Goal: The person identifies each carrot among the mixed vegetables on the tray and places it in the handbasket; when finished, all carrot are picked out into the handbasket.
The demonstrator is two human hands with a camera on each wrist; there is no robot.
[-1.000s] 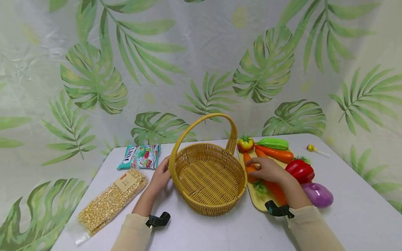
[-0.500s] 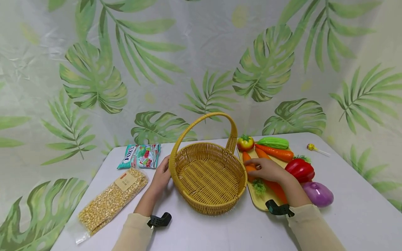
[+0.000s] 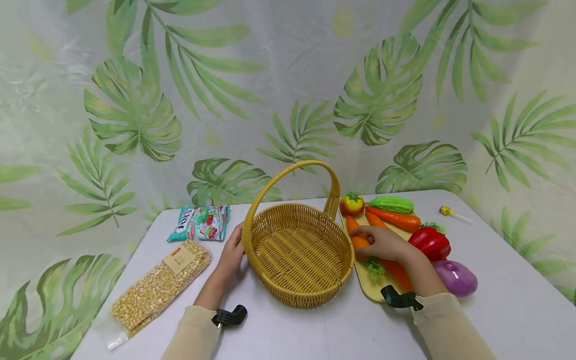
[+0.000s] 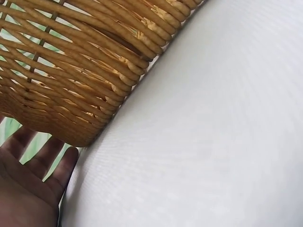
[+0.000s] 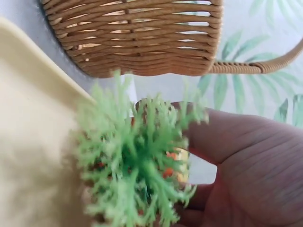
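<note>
A round wicker basket [image 3: 303, 260] with a tall arched handle stands mid-table, with nothing inside. My left hand [image 3: 230, 254] rests against its left side near the handle's foot. In the left wrist view, the fingers [image 4: 64, 170] of that hand look fairly straight beside the woven wall. To the basket's right, my right hand [image 3: 380, 243] pinches an orange carrot [image 3: 358, 241] over the tray. The carrot's frilly green top [image 5: 139, 161] fills the middle of the right wrist view and hides most of its body and part of the fingers.
The pale yellow tray [image 3: 370, 294] also bears more carrots [image 3: 398, 220], a tomato [image 3: 352, 204] and a green ridged vegetable [image 3: 391, 204]. By its right side lie a red pepper [image 3: 429, 244], a purple eggplant [image 3: 455, 278] and a lollipop [image 3: 445, 210]. At left are a corn-kernel bag [image 3: 157, 290] and a FOX'S candy bag [image 3: 200, 223].
The carrot in my right hand has shifted slightly, its upper end moving a little to the left. My left hand and the basket stay practically in place.
</note>
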